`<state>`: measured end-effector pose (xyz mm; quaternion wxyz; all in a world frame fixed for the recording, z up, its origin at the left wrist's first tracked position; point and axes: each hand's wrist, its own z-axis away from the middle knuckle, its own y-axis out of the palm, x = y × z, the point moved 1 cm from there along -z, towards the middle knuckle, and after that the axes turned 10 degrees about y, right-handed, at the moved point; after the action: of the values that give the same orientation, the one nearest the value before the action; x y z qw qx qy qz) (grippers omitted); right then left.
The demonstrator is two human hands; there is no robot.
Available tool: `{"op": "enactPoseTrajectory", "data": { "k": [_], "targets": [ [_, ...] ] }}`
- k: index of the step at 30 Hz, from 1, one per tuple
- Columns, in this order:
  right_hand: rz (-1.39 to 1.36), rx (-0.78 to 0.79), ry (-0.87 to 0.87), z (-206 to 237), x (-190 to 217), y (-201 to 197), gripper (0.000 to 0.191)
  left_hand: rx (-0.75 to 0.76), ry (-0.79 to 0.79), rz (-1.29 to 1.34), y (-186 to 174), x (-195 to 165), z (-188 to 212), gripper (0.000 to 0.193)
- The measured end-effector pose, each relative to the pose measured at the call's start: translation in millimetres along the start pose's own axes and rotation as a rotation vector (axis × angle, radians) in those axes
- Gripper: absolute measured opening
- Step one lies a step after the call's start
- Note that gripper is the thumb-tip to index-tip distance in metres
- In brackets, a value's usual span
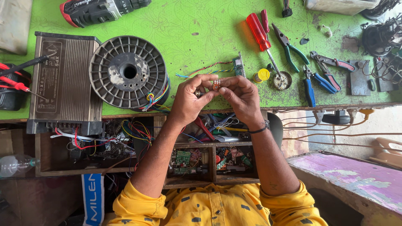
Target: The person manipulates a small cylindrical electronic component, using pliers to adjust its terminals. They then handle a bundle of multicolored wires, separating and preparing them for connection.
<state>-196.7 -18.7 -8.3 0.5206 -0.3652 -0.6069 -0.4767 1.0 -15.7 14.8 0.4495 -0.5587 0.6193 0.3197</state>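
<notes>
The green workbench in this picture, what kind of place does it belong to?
Probably a small electronics repair workshop. Screwdrivers and pliers lie on the green bench, a spool of coloured wire stands there, and both hands hold a small component.

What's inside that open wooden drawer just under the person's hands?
The wooden drawer holds small green circuit boards, loose parts and coloured wires. The forearms cover part of it, so what lies beneath them cannot be seen.

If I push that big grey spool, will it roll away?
Probably not: the grey spool lies flat on its round face on the green table, so it would likely slide. It looks heavy with wire. Stood on edge, it would probably roll.
</notes>
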Motion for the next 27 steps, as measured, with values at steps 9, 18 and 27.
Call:
{"op": "enactPoseTrajectory", "data": {
  "k": [9, 18, 27],
  "targets": [
    [0.059, -0.05, 0.013, 0.2, -2.6, 0.1, 0.011, 0.005, 0.016, -0.023, -1.6, -1.7, -0.2, 0.044],
    [0.061, -0.06, 0.024, -0.4, -2.5, 0.9, 0.012, 0.001, 0.032, -0.043, -1.9, -4.3, -1.2, 0.045],
    [0.027, -0.015, 0.014, 1.1, 3.4, 5.0, 0.028, 0.074, 0.004, 0.13, -4.1, 4.4, 1.5, 0.037]
  ]
}}
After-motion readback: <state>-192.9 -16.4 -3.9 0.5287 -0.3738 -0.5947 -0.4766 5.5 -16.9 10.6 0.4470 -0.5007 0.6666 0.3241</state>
